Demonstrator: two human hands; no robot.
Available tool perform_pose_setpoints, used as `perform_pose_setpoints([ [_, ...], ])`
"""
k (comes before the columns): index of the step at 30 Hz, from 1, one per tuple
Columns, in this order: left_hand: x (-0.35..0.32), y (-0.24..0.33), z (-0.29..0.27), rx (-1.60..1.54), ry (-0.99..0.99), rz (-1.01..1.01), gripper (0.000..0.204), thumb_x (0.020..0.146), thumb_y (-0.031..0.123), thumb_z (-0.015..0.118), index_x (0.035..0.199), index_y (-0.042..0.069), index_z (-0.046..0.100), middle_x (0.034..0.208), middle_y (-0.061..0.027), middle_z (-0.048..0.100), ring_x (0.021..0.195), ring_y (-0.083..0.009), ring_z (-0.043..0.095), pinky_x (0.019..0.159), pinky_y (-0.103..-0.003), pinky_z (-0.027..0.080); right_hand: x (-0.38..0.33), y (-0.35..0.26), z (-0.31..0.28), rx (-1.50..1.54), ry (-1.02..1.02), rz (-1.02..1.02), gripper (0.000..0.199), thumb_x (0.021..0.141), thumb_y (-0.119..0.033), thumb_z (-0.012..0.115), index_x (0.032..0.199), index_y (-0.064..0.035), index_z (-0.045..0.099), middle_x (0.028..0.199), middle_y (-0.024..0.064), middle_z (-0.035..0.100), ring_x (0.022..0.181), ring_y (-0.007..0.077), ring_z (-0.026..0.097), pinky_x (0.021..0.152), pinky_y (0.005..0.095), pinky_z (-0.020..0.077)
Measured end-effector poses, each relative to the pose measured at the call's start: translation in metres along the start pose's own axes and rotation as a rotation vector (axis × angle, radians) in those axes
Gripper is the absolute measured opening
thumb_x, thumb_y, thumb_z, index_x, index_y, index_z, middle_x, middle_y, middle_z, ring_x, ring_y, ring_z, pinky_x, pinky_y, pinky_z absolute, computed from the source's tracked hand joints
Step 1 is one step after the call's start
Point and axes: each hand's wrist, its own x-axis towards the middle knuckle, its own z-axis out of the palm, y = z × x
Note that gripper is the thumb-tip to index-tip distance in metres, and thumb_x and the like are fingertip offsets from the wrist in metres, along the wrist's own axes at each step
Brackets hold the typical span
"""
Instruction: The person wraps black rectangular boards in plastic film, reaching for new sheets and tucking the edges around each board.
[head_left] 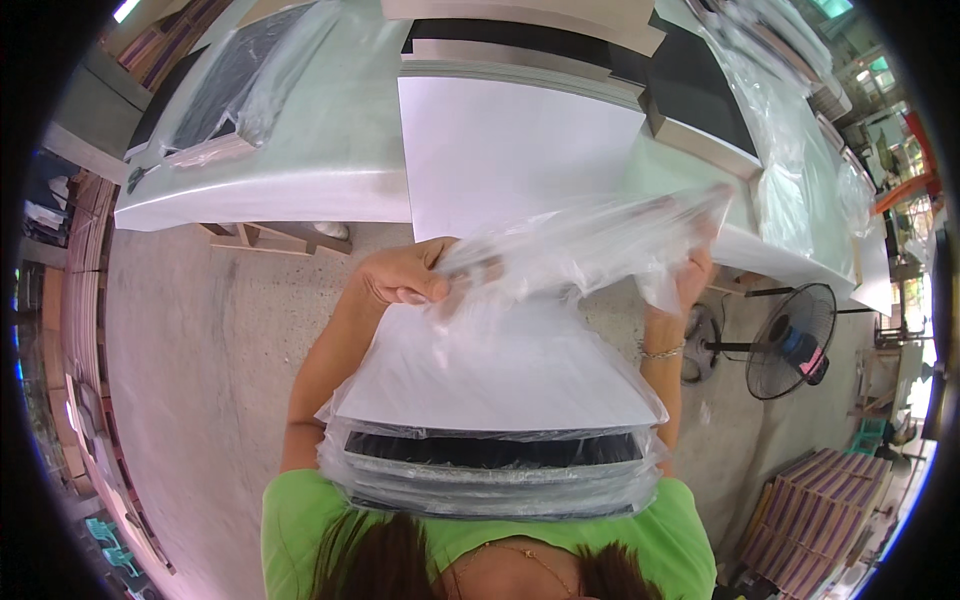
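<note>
while the person stands beside the work table (330, 170), the left hand (405, 275) is closed in a pinch, thumb against fingers, on the left edge of a clear plastic bag (580, 245). the right hand (695, 275) is raised at the bag's right side; its fingers sit behind the crumpled film, and the frame does not show clearly whether they grip it, though the film bunches at that hand. a thin bracelet (662, 351) circles the right wrist. the bag's open end is stretched between both hands, above a white sheet (490, 370) that lies on top of a stack of flat black panels (495, 460). the stack is wrapped in film and rests against the person's chest, touching the green shirt (295, 520). on the table ahead lies a large white board (500, 150), with dark panels (690, 80) and more plastic film (270, 60) spread to either side. a black standing fan (790, 340) is on the concrete floor (200, 350) at the right, near a stack of purple-striped boxes (815, 510).
</note>
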Motion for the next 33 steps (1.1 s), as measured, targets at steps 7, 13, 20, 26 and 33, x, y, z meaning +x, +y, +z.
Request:
perform_pose_setpoints([
  [7,0.033,0.050,0.036,-0.330,0.734,0.712,0.046,0.092,0.033,0.043,0.127,0.004,0.039,0.110,-0.0050,0.052,0.090,-0.0192,0.050,0.092,-0.039,0.038,-0.024,0.028,0.004,0.136,-0.422,0.972,0.054,0.091,-0.041,0.044,0.127,-0.0014,0.039,0.077,0.0042,0.056,0.057,0.0137,0.050,0.051,0.0316,0.0463],
  [13,0.016,0.030,0.013,-0.614,-0.020,0.638,0.037,0.085,0.018,0.056,0.118,0.005,0.050,0.105,-0.0056,0.056,0.091,-0.0137,0.055,0.081,-0.030,0.046,-0.027,0.041,-0.066,0.575,-0.936,0.465,0.069,0.079,-0.055,0.055,0.124,-0.0041,0.043,0.098,0.0099,0.056,0.088,0.0194,0.055,0.067,0.0302,0.0489],
  [20,0.021,0.065,0.029,0.411,1.030,0.518,0.043,0.072,-0.004,0.060,0.115,-0.002,0.050,0.081,-0.0026,0.054,0.071,-0.0115,0.053,0.071,-0.029,0.046,0.018,-0.040,0.010,-0.476,-0.127,0.223,0.064,0.079,-0.027,0.068,0.131,-0.0050,0.038,0.112,0.0114,0.052,0.112,0.0203,0.046,0.092,0.0294,0.0412],
  [26,0.050,0.100,0.022,1.454,1.404,0.790,0.046,0.064,-0.014,0.050,0.104,0.005,0.063,0.081,-0.0061,0.052,0.073,-0.0174,0.053,0.075,-0.030,0.044,0.075,-0.009,0.028,-0.954,0.023,-0.350,0.043,0.074,0.011,0.048,0.114,-0.0019,0.053,0.100,0.0029,0.049,0.083,0.0113,0.046,0.071,0.0220,0.0389],
  [33,0.039,0.095,0.046,1.631,1.314,0.771,0.062,0.056,-0.018,0.045,0.108,0.010,0.064,0.090,-0.0106,0.053,0.088,-0.0202,0.054,0.081,-0.027,0.043,0.093,-0.012,0.039,-1.260,-0.017,-0.535,0.045,0.066,0.015,0.045,0.101,-0.0045,0.065,0.091,0.0039,0.052,0.077,0.0099,0.046,0.071,0.0208,0.0375],
])
